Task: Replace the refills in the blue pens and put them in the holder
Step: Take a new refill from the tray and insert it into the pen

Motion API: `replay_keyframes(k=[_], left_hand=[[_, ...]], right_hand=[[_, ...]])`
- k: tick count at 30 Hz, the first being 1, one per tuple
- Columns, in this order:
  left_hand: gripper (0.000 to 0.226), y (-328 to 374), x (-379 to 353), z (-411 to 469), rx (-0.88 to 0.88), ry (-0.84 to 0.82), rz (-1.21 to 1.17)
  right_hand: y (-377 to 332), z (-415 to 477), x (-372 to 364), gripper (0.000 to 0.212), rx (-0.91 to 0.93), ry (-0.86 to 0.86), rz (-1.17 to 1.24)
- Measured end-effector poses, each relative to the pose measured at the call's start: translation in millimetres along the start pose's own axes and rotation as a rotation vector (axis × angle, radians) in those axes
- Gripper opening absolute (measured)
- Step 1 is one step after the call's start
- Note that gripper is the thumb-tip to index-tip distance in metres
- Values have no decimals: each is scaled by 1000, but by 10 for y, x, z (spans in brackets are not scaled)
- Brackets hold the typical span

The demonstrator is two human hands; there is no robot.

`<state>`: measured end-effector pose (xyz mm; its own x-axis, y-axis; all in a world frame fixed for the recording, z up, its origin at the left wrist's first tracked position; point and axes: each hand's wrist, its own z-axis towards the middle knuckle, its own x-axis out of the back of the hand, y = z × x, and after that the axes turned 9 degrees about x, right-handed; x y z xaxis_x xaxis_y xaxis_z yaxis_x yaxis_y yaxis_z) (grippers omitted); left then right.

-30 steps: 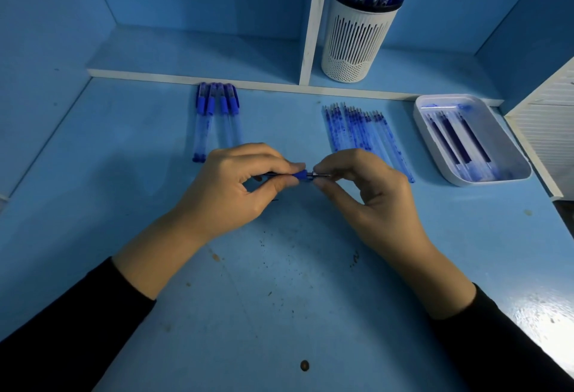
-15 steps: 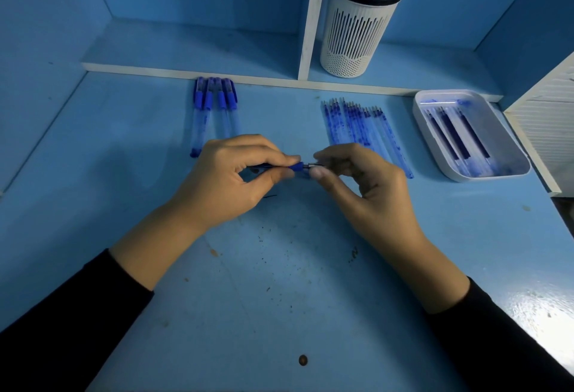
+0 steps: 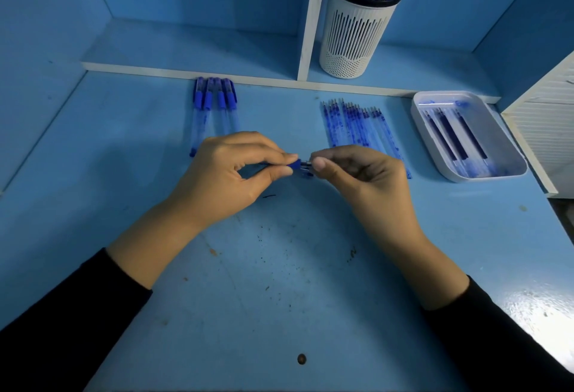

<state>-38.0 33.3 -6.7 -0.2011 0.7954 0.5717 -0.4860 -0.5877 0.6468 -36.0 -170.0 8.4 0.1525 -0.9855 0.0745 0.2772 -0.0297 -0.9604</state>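
Observation:
My left hand [image 3: 230, 174] grips a blue pen [image 3: 295, 164] near its blue front end, most of the barrel hidden in the palm. My right hand [image 3: 363, 174] pinches the metal tip piece [image 3: 307, 164] at that end. Both hands meet just above the blue desk's middle. Several capped blue pens [image 3: 214, 105] lie in a row at the back left. A row of several clear refills [image 3: 357, 124] lies behind my right hand. The white slotted holder [image 3: 354, 34] on the shelf holds several blue pens.
A white tray [image 3: 509, 171] at the right holds three dark refills. A white shelf ledge [image 3: 155, 69] and upright divider [image 3: 310, 18] run along the back. A white slatted panel [image 3: 546, 124] stands at the far right. Dirt specks dot the desk [image 3: 279, 267].
Both hands stay together on the pen's front end; my right fingers have shifted slightly on the tip. The view has tilted a little, so everything sits higher in frame.

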Motion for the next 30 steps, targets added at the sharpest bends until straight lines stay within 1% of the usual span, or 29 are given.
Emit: replay_keyframes(k=[2, 3, 5, 7, 9, 11, 14, 18, 20, 25, 27, 30], left_hand=[[14, -15, 49, 10, 76, 11, -25], [15, -24, 77, 14, 120, 19, -43], [16, -51, 134, 21, 212, 20, -80], [18, -78, 177, 27, 270, -10, -84], [19, -95, 196, 28, 292, -41, -67], [19, -98, 198, 26, 309, -50, -62], [19, -84, 192, 27, 317, -55, -69], [20, -80, 190, 29, 319, -57, -80], [20, -83, 192, 30, 317, -61, -76], [20, -82, 208, 31, 317, -69, -81], [20, -84, 202, 28, 312, -81, -82], [19, -81, 182, 16, 301, -113, -77]], right_hand=[[19, 14, 39, 13, -22, 9, -24], [43, 17, 62, 13, 0, 7, -88], [107, 12, 85, 12, 108, -30, -303], [166, 10, 82, 13, 269, -96, -498], [217, 20, 58, 15, 377, -151, -590], [248, 38, 21, 18, 413, -194, -629], [287, 62, -36, 16, 451, -219, -640], [268, 78, -71, 17, 452, -218, -631], [238, 63, -55, 16, 411, -193, -597], [189, 57, 51, 12, 243, -82, -451], [189, 69, 84, 12, 220, -58, -417], [183, 80, 98, 13, 235, -37, -387]])
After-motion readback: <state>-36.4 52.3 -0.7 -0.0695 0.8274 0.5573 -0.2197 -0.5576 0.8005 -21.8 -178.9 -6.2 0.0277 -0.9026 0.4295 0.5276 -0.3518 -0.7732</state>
